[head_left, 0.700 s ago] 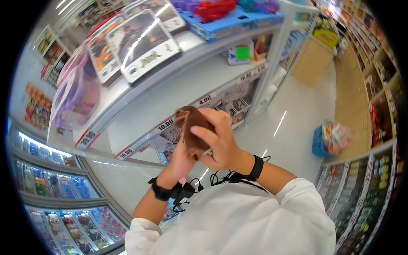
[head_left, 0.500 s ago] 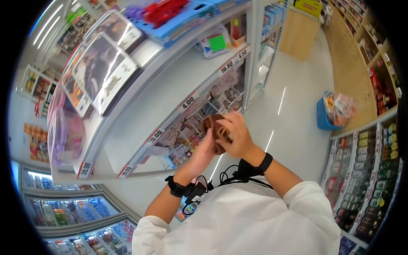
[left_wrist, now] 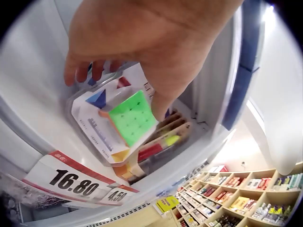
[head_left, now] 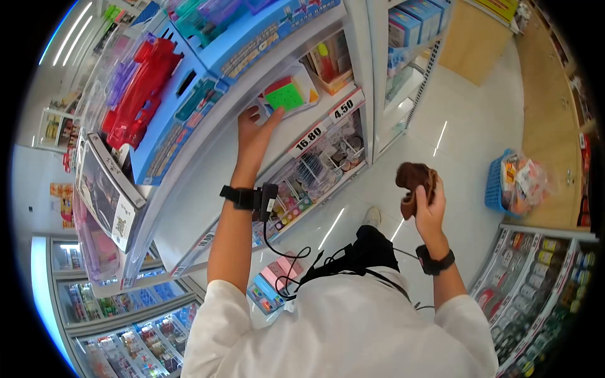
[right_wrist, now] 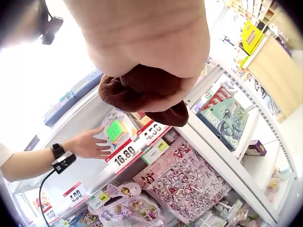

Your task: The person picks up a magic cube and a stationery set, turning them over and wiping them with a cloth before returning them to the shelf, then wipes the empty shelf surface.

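Observation:
A boxed puzzle cube [head_left: 285,94] with a green face lies on the white shelf in clear packaging. My left hand [head_left: 255,133] reaches over it, fingers spread. In the left wrist view the thumb overlaps the right side of the package [left_wrist: 88,126], close by the cube [left_wrist: 132,118], and the other fingertips hang over its far left edge. Off to the right, over the floor, my right hand [head_left: 431,213] grips a crumpled brown cloth [head_left: 413,179]. The right wrist view shows the fuzzy cloth [right_wrist: 149,84] bunched under the palm.
An open box of small items [head_left: 331,60] stands right of the cube. Price tags [head_left: 309,140] line the shelf edge. Above, the upper shelf carries blue toy boxes [head_left: 189,82]. A blue basket [head_left: 496,183] sits on the floor at right, and boxes [head_left: 272,283] lie near my feet.
Both hands were together on the brown cloth. Now the left has let go and moved up to the cube on the shelf, while the right has carried the cloth to the right.

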`<action>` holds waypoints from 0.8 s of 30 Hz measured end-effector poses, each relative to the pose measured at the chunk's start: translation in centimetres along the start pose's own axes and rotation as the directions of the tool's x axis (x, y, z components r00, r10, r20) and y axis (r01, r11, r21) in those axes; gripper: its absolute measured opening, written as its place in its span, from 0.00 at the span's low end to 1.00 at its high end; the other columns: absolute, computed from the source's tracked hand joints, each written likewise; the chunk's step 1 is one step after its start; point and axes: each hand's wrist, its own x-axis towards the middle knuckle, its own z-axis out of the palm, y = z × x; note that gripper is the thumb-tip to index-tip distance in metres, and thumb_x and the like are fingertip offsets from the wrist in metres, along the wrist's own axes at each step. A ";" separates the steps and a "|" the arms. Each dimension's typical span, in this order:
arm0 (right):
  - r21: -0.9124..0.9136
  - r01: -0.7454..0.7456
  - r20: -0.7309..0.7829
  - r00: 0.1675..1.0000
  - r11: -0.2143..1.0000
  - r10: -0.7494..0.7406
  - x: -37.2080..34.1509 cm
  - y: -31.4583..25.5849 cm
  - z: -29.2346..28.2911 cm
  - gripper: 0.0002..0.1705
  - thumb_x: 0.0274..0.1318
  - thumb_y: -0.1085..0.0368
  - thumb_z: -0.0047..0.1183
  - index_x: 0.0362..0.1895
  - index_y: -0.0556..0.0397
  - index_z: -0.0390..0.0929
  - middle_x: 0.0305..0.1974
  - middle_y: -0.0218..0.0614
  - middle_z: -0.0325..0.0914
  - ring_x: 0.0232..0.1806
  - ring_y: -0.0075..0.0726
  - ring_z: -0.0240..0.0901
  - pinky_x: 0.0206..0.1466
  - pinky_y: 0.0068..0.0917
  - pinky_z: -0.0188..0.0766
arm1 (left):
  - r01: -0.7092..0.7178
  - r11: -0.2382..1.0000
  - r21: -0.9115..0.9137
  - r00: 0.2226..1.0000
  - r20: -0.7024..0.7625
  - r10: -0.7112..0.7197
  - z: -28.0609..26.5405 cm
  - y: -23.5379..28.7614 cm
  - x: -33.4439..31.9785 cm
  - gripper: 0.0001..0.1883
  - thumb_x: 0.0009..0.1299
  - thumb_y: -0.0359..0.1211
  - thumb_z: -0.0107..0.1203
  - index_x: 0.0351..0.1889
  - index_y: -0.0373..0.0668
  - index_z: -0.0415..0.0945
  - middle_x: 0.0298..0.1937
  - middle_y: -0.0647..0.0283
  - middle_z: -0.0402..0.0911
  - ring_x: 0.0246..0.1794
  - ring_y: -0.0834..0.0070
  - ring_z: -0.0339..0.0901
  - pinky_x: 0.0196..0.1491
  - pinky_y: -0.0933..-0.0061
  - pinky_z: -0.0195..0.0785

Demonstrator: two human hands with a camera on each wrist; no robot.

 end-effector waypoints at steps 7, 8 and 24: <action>-0.041 -0.083 0.073 0.994 0.996 0.086 -0.2 0.0 -3.4 0.24 0.61 0.65 0.50 0.57 0.65 0.64 0.48 0.43 0.74 0.49 0.33 0.71 0.55 0.29 0.67 | 0.016 0.990 -0.139 0.998 0.067 -0.006 2.8 -0.9 2.7 0.34 0.57 0.36 0.68 0.57 0.34 0.63 0.52 0.56 0.74 0.52 0.71 0.71 0.56 0.71 0.63; -0.043 -0.085 0.073 0.993 0.995 0.088 -0.5 0.1 -3.5 0.24 0.61 0.65 0.50 0.57 0.65 0.64 0.48 0.43 0.74 0.49 0.33 0.71 0.55 0.29 0.67 | 0.025 0.988 -0.149 0.999 0.044 -0.019 2.8 -1.0 2.3 0.32 0.57 0.35 0.68 0.56 0.35 0.64 0.52 0.56 0.74 0.52 0.71 0.72 0.55 0.71 0.63; 0.187 -0.102 0.361 0.932 0.977 0.028 -0.3 -5.5 -0.7 0.24 0.61 0.65 0.51 0.58 0.63 0.63 0.49 0.38 0.72 0.51 0.30 0.69 0.57 0.28 0.64 | 0.234 0.758 -0.609 0.930 -0.086 -0.356 -4.4 3.4 -9.8 0.23 0.59 0.35 0.66 0.47 0.34 0.71 0.40 0.59 0.79 0.37 0.76 0.76 0.41 0.76 0.68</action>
